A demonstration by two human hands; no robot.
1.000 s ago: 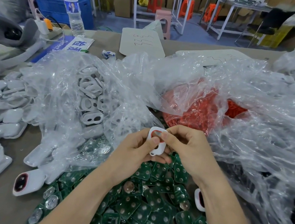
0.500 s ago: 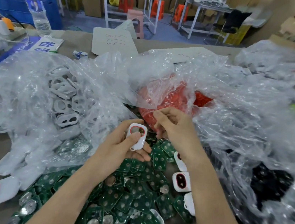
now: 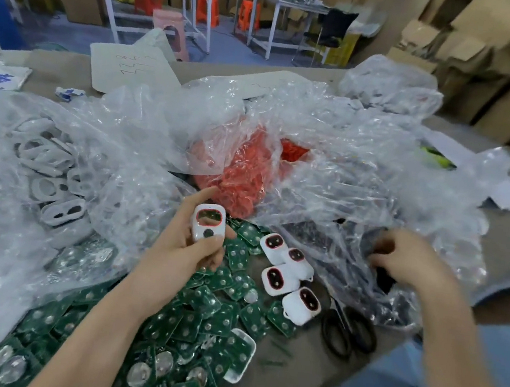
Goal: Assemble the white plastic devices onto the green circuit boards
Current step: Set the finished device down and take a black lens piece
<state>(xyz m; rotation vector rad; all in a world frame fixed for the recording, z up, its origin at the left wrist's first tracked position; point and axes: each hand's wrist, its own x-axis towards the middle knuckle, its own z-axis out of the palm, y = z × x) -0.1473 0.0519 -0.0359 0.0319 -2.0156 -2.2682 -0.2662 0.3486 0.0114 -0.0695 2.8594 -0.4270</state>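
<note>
My left hand (image 3: 186, 246) grips a white plastic device (image 3: 208, 222) with a red-rimmed window, held above a heap of green circuit boards (image 3: 199, 324). My right hand (image 3: 406, 260) reaches into a clear plastic bag (image 3: 374, 208) of small black parts at the right; its fingers curl around something dark and blurred. Several white devices (image 3: 288, 274) with red rings and dark windows lie on the boards between my hands. A white shell (image 3: 238, 357) lies on the boards lower down.
A clear bag of white shells (image 3: 49, 181) lies at the left and a bag of red parts (image 3: 243, 172) at the centre back. Black scissors (image 3: 347, 330) rest on the table by the right forearm. Cardboard boxes (image 3: 504, 63) stand at the far right.
My right hand has left the white device and moved right into the bag of black parts. My left hand keeps the device. The view has swung to the right.
</note>
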